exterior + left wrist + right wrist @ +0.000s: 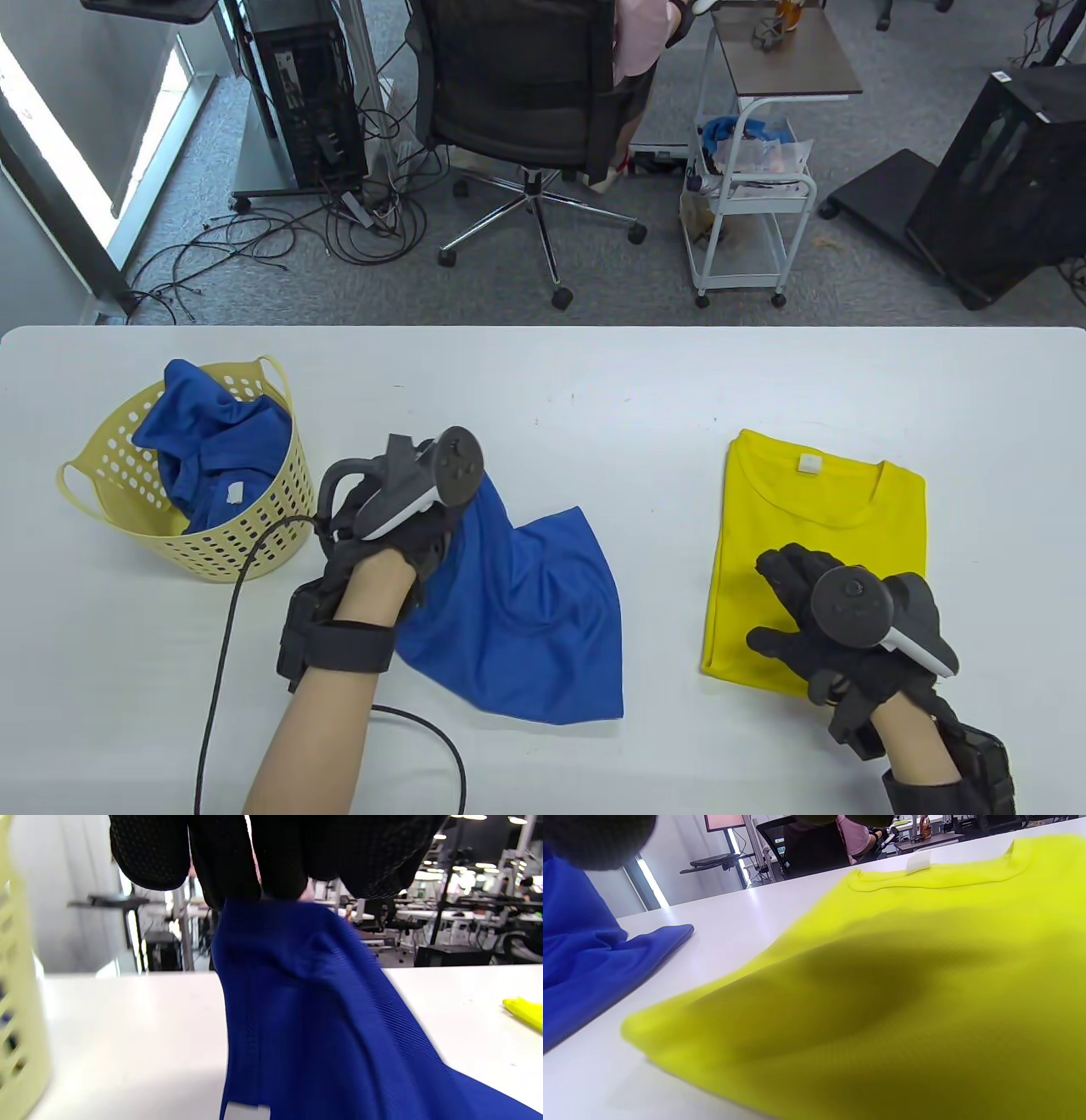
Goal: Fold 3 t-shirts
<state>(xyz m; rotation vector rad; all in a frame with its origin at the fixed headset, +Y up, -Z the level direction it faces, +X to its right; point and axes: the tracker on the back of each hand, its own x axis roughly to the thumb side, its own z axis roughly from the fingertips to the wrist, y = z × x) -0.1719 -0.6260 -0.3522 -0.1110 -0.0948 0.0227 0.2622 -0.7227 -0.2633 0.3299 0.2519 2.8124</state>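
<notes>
A folded yellow t-shirt [806, 543] lies flat on the white table at the right; it fills the right wrist view [882, 984]. My right hand [814, 620] hovers with spread fingers over its lower part. My left hand [407, 543] grips a blue t-shirt [526, 620] by one end and holds that end raised; the rest drapes onto the table. In the left wrist view my fingertips [275, 870] pinch the blue cloth [318, 1018]. Another blue t-shirt [212, 450] is crumpled in the yellow basket [246, 543] at the left.
The basket stands just left of my left hand and also shows in the left wrist view [17, 1005]. A black cable [229, 611] runs from my left wrist across the table front. An office chair [526, 102] and a cart [755, 170] stand beyond the far edge.
</notes>
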